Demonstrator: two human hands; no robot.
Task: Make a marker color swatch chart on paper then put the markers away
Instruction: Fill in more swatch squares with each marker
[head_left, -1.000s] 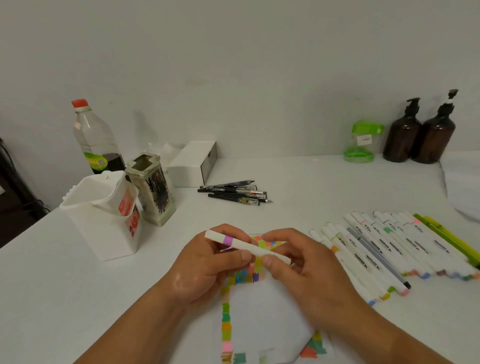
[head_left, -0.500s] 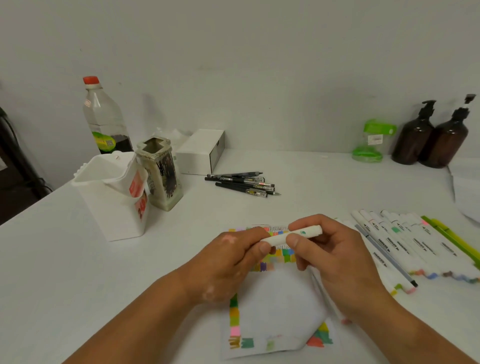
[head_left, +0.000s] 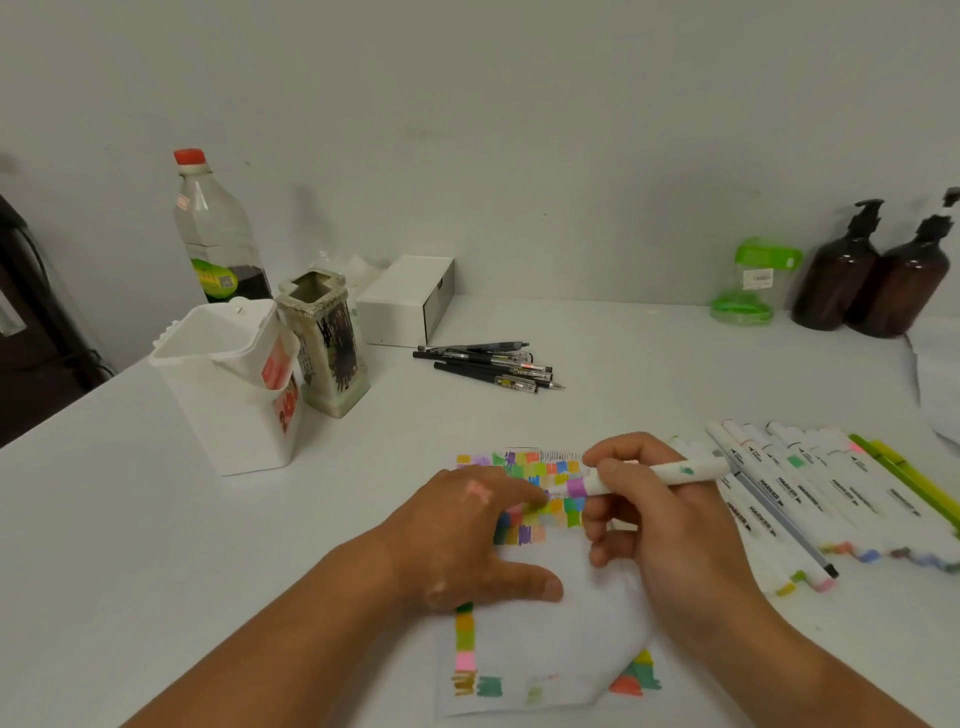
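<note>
Head view, and straight away there's plenty covered up. Both forearms come in from the near edge of the table (head_left: 156, 519) and sit over the middle of the paper (head_left: 561, 623), so a good part of the swatch grid (head_left: 540, 473) is out of sight beneath them. The left hand (head_left: 467, 540) lies flat on the sheet, fingers stretched and thumb out, holding nothing; its fingertips are blurred. The right hand (head_left: 670, 535) has its fingers wrapped round a white marker (head_left: 660, 475).

The marker's long axis runs nearly left to right across the table. Its purple-banded end points left over the top rows of swatches, and its back end points to the right edge, raised a touch. The nib itself is too blurred to make out.

The paper sits at the near edge, centre, with colour blocks down its left side and along the bottom, and its near right corner curls up.

Along the right edge lies a row of white markers (head_left: 810, 499), with green highlighters (head_left: 914, 483) just beyond them.

At the far left stand a white plastic holder (head_left: 228, 384), a ceramic pen pot (head_left: 327, 343) and a red-capped bottle (head_left: 218, 244). A white box (head_left: 410, 301) and black pens (head_left: 488, 364) sit towards the back.

In the far right corner are a green jar (head_left: 753, 280) and two amber pump bottles (head_left: 836, 275); the frame clips the outer one's pump.
</note>
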